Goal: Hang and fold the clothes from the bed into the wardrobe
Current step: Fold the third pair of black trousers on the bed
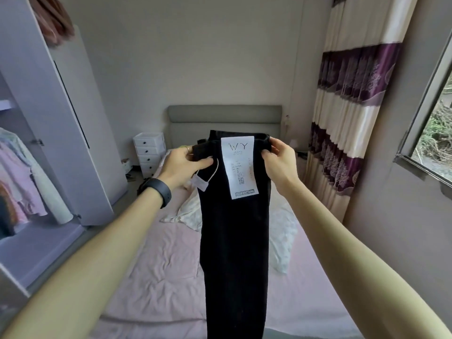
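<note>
Black folded jeans held up by the waistband above the bed.
My left hand and right hand each pinch one end of the black folded jeans, white paper label facing me; they hang over the pink-sheeted bed, with the open white wardrobe at left.

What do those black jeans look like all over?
The black jeans hang down, legs together, looking like dark denim. The left hand and right hand pinch the waistband's two ends over the pink bed. A long white label reading SLIM PATTERN sits on the front; a small white tag dangles by a string.
</note>
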The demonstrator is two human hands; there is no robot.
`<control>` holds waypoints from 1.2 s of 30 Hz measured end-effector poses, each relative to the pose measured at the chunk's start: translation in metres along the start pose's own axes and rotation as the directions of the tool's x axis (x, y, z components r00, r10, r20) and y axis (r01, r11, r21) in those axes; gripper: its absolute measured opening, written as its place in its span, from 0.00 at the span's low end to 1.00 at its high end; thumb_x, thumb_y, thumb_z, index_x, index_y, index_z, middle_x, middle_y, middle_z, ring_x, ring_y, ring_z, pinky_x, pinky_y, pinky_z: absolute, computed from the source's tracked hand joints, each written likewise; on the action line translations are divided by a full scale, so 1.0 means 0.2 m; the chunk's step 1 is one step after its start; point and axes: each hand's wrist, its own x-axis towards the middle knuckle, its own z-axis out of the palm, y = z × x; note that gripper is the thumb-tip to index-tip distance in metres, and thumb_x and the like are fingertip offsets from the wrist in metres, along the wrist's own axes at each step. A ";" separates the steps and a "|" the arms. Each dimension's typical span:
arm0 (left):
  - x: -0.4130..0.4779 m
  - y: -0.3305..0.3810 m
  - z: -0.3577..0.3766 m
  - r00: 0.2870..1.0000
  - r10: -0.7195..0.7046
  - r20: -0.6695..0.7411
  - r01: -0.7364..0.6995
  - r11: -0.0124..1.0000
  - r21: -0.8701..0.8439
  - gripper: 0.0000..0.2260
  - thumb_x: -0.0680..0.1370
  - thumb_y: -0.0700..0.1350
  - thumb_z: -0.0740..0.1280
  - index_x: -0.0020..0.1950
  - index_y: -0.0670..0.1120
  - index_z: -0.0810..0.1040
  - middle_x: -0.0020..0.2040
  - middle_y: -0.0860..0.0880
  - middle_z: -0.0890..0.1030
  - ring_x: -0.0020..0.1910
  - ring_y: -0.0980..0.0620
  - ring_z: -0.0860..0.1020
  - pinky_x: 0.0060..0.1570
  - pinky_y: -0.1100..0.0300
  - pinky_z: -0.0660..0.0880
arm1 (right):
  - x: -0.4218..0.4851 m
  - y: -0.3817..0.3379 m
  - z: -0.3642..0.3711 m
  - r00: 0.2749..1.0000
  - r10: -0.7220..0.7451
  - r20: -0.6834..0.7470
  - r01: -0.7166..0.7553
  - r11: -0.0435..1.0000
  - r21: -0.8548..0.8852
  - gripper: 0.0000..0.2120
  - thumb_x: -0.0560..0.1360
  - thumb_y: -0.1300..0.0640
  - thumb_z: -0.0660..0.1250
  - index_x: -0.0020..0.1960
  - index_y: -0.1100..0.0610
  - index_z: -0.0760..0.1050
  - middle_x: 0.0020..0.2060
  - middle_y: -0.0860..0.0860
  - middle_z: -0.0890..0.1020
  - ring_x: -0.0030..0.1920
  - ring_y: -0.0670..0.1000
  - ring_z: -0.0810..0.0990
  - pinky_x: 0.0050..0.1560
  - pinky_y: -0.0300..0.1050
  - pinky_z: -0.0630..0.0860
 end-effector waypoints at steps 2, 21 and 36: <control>0.13 -0.01 -0.04 0.999 0.004 -0.041 0.000 0.995 0.095 0.08 0.74 0.45 0.76 0.52 0.47 0.84 0.41 0.58 0.84 0.42 0.60 0.82 0.46 0.64 0.79 | 0.13 0.00 0.07 1.000 0.017 0.011 -0.017 1.000 0.008 0.16 0.74 0.61 0.63 0.58 0.50 0.83 0.48 0.46 0.87 0.52 0.50 0.84 0.59 0.56 0.80; 1.24 -1.73 0.23 0.890 -0.408 0.202 0.335 0.888 0.315 0.08 0.72 0.45 0.76 0.47 0.53 0.79 0.45 0.53 0.84 0.49 0.51 0.82 0.47 0.61 0.76 | 1.04 1.61 0.90 0.917 0.398 -0.039 -0.384 0.851 -0.358 0.13 0.72 0.67 0.64 0.45 0.49 0.75 0.40 0.43 0.82 0.44 0.41 0.82 0.36 0.29 0.72; 2.36 -2.75 0.73 0.773 -0.631 -0.070 0.630 0.750 0.199 0.05 0.72 0.44 0.74 0.39 0.47 0.80 0.34 0.47 0.84 0.33 0.46 0.85 0.42 0.45 0.83 | 2.09 2.65 1.34 0.883 0.466 -0.062 -0.424 0.733 -0.532 0.15 0.75 0.62 0.61 0.61 0.54 0.74 0.54 0.53 0.84 0.53 0.60 0.83 0.59 0.55 0.77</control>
